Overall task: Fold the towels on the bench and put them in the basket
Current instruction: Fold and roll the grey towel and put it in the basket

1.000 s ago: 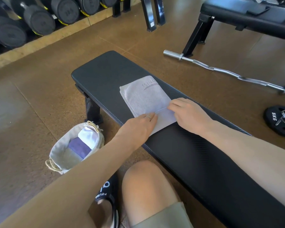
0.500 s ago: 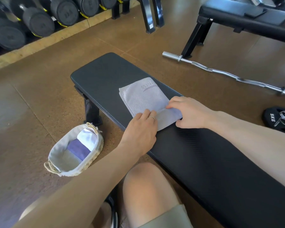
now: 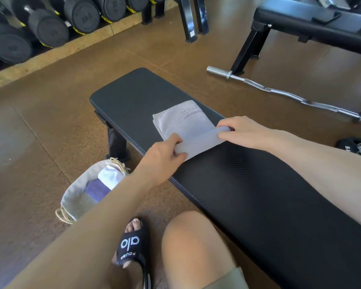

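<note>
A: How are the hands placed?

B: The near edge of the grey towel (image 3: 182,124) is pinched at one corner by the left hand (image 3: 163,156) and at the other by the right hand (image 3: 241,132). The fingers of both are curled round the cloth, and that edge is lifted and rolled over toward the far end.

A: And where is the towel lying?

B: It is spread on the black desk (image 3: 248,184), near its far end, with printed lettering showing at the far edge. It appears to be already doubled, judging by the layered left side.

A: Where is it meant to end up?

B: In the basket (image 3: 75,197) on the floor, just beside the desk's leg and partly hidden by the left forearm. A white towel (image 3: 108,176) and a purple towel (image 3: 96,190) are seen folded inside it.

A: What could go wrong from here?

B: The fold could be laid skewed if one corner is carried further than the other. The lower layers could be dragged along the smooth padding if the edge is pulled rather than lifted, so the stack would be shifted out of square. The bundle could also spring open during transfer if it is gripped from one side only.
</note>
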`<move>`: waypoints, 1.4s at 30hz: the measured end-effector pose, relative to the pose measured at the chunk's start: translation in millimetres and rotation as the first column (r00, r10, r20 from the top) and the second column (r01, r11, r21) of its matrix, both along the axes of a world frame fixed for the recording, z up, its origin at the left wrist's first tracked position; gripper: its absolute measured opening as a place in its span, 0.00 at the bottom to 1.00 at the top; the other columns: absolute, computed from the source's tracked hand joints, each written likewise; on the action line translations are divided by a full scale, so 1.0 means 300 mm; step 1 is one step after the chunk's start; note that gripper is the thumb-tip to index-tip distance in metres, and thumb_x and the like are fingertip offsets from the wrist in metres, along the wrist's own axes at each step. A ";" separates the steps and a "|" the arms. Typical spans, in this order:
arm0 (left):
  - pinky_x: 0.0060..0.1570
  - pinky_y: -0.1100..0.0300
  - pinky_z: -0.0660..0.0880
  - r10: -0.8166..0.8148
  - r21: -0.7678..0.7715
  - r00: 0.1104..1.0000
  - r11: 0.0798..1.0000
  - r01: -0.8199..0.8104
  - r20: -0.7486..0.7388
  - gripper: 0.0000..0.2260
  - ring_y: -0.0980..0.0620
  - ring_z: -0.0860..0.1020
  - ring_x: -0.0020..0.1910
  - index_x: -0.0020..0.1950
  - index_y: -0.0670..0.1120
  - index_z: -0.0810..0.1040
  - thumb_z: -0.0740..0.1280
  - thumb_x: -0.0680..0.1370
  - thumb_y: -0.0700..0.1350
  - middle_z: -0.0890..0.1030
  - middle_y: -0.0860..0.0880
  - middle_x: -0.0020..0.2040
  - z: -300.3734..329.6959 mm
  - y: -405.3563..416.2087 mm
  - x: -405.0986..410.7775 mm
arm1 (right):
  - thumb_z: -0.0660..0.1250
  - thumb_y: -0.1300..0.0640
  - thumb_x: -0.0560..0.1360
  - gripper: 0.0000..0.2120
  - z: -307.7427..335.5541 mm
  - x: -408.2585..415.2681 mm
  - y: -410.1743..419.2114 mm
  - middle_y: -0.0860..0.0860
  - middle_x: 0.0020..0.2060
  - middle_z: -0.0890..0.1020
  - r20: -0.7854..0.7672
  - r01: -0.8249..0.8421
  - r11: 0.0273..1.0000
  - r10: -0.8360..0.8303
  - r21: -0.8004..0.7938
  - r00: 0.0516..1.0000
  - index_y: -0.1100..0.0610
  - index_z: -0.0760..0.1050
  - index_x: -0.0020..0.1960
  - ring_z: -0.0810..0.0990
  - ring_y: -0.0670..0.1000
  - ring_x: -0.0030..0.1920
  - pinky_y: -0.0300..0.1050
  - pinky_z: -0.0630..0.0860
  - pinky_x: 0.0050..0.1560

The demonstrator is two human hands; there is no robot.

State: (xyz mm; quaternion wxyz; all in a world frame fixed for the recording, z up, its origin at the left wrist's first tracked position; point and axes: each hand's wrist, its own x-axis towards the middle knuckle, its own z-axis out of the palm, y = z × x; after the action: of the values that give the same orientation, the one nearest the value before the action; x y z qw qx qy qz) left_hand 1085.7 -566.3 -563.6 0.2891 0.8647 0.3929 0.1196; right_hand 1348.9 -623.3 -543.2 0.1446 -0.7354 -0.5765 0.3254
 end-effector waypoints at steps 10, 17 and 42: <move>0.48 0.52 0.84 0.400 -0.475 0.900 0.834 -0.279 0.174 0.07 0.53 0.84 0.45 0.57 0.47 0.74 0.62 0.83 0.49 0.82 0.47 0.54 -0.040 0.078 0.019 | 0.57 0.45 0.83 0.13 -0.098 -0.057 0.044 0.48 0.39 0.79 0.019 0.270 0.944 -0.278 0.187 0.960 0.53 0.74 0.51 0.76 0.52 0.43 0.48 0.70 0.46; 0.41 0.53 0.82 0.439 -0.360 0.890 0.856 -0.371 0.127 0.05 0.47 0.84 0.38 0.56 0.45 0.69 0.62 0.82 0.44 0.80 0.43 0.48 -0.041 0.089 0.045 | 0.54 0.49 0.85 0.14 -0.196 -0.094 0.081 0.49 0.30 0.77 0.284 0.185 0.877 -0.334 0.444 0.899 0.57 0.68 0.47 0.75 0.57 0.34 0.53 0.66 0.52; 0.65 0.52 0.75 -0.012 0.553 0.906 0.788 0.269 -0.423 0.26 0.44 0.76 0.66 0.69 0.38 0.73 0.68 0.76 0.52 0.76 0.40 0.69 -0.100 -0.001 0.106 | 0.54 0.61 0.75 0.18 -0.180 -0.063 0.044 0.55 0.59 0.80 0.560 -0.439 0.773 0.132 0.458 0.818 0.61 0.78 0.58 0.78 0.58 0.60 0.54 0.75 0.63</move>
State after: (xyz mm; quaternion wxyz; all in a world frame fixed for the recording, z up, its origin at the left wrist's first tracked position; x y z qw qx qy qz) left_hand 1117.4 -566.6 -593.4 -0.0771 0.9442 0.3180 0.0374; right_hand 1330.0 -610.2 -597.2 0.1504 -0.6157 -0.7723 -0.0434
